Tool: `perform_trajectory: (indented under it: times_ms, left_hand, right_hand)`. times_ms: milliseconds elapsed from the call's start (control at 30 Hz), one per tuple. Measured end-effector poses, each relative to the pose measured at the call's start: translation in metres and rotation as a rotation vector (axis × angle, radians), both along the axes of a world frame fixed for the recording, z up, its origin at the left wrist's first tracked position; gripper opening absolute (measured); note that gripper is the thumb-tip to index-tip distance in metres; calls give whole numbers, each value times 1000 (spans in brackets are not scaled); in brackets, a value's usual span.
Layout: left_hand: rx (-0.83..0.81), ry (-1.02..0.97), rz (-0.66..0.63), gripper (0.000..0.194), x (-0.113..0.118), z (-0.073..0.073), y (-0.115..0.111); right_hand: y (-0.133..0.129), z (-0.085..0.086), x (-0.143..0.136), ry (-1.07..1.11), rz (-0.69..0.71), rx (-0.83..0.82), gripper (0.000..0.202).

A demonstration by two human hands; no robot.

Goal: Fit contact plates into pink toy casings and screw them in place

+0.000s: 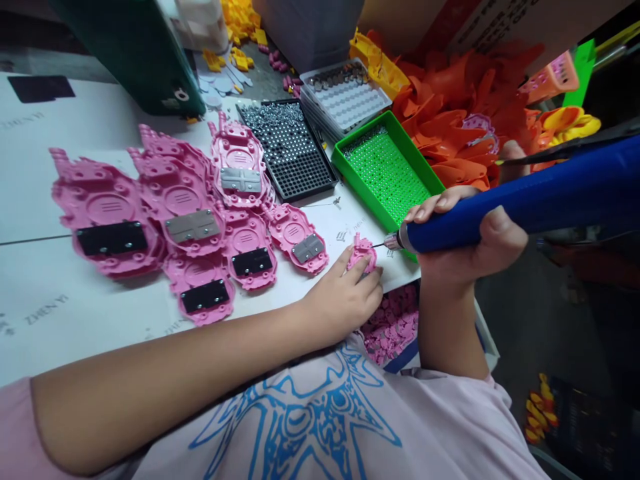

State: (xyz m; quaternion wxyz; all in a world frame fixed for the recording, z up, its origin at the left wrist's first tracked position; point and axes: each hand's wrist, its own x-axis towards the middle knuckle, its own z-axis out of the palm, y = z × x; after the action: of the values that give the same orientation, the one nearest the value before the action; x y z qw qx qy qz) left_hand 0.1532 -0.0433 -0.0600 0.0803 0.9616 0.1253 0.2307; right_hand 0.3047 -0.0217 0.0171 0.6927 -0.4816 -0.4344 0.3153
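Note:
My left hand (343, 297) presses its fingers over a small pink plastic shell (364, 248), holding it against the white table. My right hand (463, 260) is wrapped round a blue electric screwdriver (540, 190), held nearly level. Its thin bit touches or nearly touches the shell's upper right side. My left fingers hide much of the shell. Left of my hand lie several larger pink shells, such as a shell with a grey cover plate (297, 240) and a shell with a black cover plate (251, 263), some of them stacked.
Beyond my hands stand a green tray of screws (425, 170) and a black perforated screw tray (327, 187). Orange plastic parts (450, 87) pile up at the back right. Many small pink parts (393, 327) fill a container below the table edge. A dark green bin (135, 53) stands back left.

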Motion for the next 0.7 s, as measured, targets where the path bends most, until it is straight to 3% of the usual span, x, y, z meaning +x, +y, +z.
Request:
perform_trajectory:
  times_ms: [567, 700]
  left_hand:
    - [4, -23, 11, 20, 2, -3, 0]
    - [24, -33, 15, 21, 1, -2, 2]
  right_hand:
    - [7, -23, -2, -5, 232, 106, 29]
    - [5, -16, 2, -19, 189, 94, 25]
